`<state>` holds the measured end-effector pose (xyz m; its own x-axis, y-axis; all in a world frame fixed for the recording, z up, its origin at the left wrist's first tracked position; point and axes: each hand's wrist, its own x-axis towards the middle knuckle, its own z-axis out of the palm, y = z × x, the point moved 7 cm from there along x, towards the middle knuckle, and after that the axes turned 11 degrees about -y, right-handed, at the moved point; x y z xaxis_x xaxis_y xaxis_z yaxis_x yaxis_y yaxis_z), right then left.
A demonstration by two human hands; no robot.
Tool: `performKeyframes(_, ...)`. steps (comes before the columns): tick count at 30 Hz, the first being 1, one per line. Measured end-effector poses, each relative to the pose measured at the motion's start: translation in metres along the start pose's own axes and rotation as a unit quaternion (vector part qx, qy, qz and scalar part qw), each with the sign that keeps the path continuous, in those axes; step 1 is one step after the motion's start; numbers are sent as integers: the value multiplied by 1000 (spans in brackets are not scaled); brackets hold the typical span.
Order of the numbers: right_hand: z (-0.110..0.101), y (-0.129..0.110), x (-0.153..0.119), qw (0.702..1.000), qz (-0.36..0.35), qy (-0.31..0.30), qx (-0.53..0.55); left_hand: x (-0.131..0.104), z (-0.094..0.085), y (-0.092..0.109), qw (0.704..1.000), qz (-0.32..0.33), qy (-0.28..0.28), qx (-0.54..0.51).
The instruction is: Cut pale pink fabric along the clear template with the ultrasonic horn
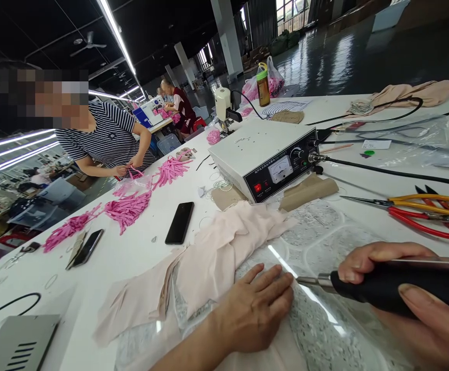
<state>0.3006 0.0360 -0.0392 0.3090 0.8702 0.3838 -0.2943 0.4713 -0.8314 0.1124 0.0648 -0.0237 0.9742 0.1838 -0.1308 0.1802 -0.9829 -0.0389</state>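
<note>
My left hand (255, 306) lies flat, palm down, on pale pink fabric (212, 257) and the clear sheet (325, 268) over a grey patterned surface. My right hand (413, 293) is wrapped round a black handheld tool (398, 286), whose metal tip points left and ends close to my left fingertips. More pale pink pieces are layered just beyond my left hand. A white control box (263, 159) with a dial and red switch stands behind the fabric; a black cable is plugged into its front.
Orange- and red-handled pliers (429, 206) lie at the right. A phone (180, 222), another phone (86, 248) and pink strips (129, 208) are left of the box. A person in a striped shirt (112, 136) stands across the table. A bottle (263, 87) stands behind.
</note>
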Motion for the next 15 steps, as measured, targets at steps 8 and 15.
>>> performKeyframes(8,-4,2,-1,1000,-3,-4,2,0,4,0,1000,-16,-10,-25)
performKeyframes(15,7,-9,8,1000,-9,-1,-25,-2,7,-1,997,-24,-20,-67)
